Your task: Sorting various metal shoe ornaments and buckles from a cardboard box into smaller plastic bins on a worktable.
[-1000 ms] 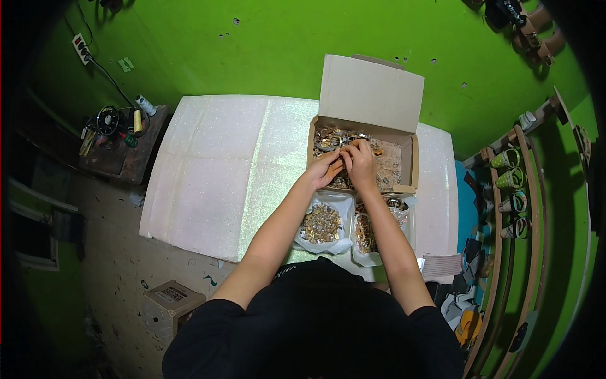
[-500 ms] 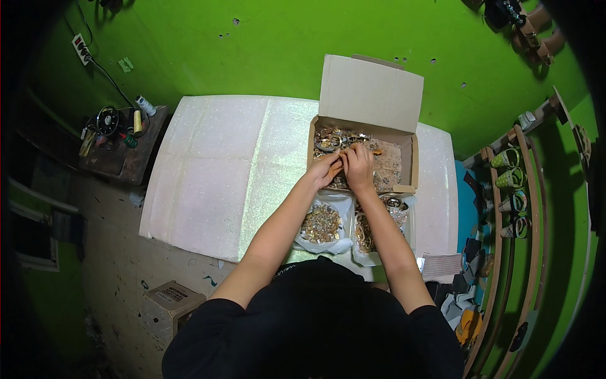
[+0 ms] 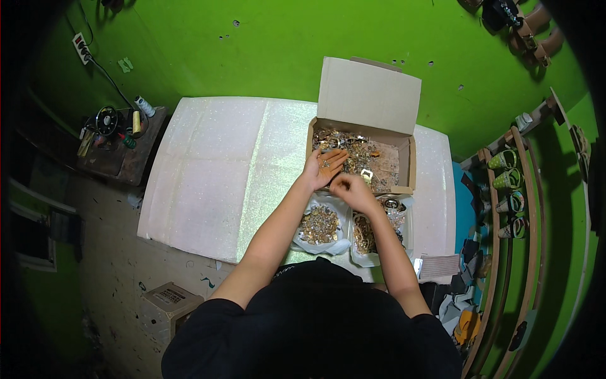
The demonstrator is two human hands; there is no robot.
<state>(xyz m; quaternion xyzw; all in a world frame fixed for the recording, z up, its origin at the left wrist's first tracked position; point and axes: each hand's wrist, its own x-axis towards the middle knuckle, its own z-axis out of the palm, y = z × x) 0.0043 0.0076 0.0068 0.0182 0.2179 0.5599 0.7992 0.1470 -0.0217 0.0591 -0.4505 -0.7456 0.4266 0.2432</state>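
Over the near left part of an open cardboard box (image 3: 413, 165), my left hand (image 3: 324, 168) lies palm up with its fingers stretched out. Small specks seem to show on the palm, too small to name. Close beside it, at the box's near edge, my right hand (image 3: 353, 191) is closed with curled fingers; what they hold, if anything, is hidden. Many small shiny metal pieces (image 3: 356, 150), gold and silver, cover much of the box floor. A pale square buckle (image 3: 367, 175) lies among them, above my right hand.
Nearer me stand a white bag-lined tub (image 3: 341, 247) of small gold and silver pieces and a white tub (image 3: 372, 260) of larger buckles and rings. The box's raised lid (image 3: 369, 95) leans toward the green wall. A shoe rack (image 3: 505, 265) stands at right.
My hands, which met over the box, have come apart. The left has turned palm up and spread its fingers; the right has drawn back toward me, fingers curled.
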